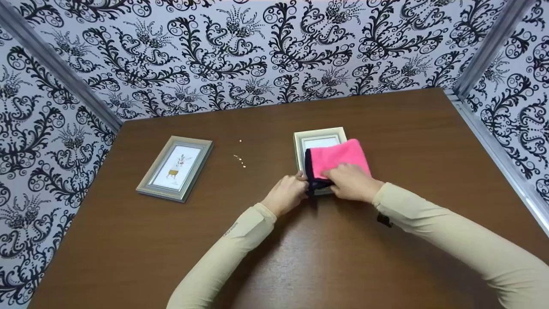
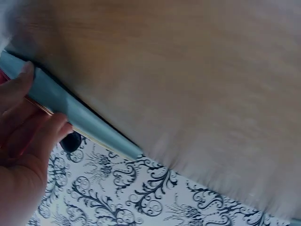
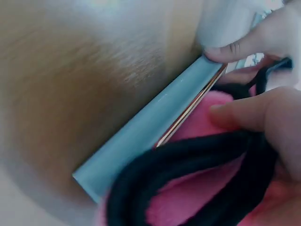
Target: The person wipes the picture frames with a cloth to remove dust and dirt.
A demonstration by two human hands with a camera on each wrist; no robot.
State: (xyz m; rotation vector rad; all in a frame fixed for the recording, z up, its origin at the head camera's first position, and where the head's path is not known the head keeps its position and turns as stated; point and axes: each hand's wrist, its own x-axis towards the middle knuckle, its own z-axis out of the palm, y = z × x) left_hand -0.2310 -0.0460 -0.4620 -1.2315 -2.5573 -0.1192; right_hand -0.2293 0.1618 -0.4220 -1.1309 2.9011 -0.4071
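A picture frame with a pale border lies on the brown table, its lower right part hidden under a folded pink cloth with black edging. My left hand grips the frame's near left corner, thumb on the outer side and fingers over the front edge. On the cloth is my right hand, its fingers bent and holding the fabric against the frame. In the right wrist view, the cloth's black trim loops loosely beside the frame's bluish side.
To the left lies a second picture frame with a plant drawing. Several small pale bits are scattered on the table between the frames. Patterned walls enclose the back and sides.
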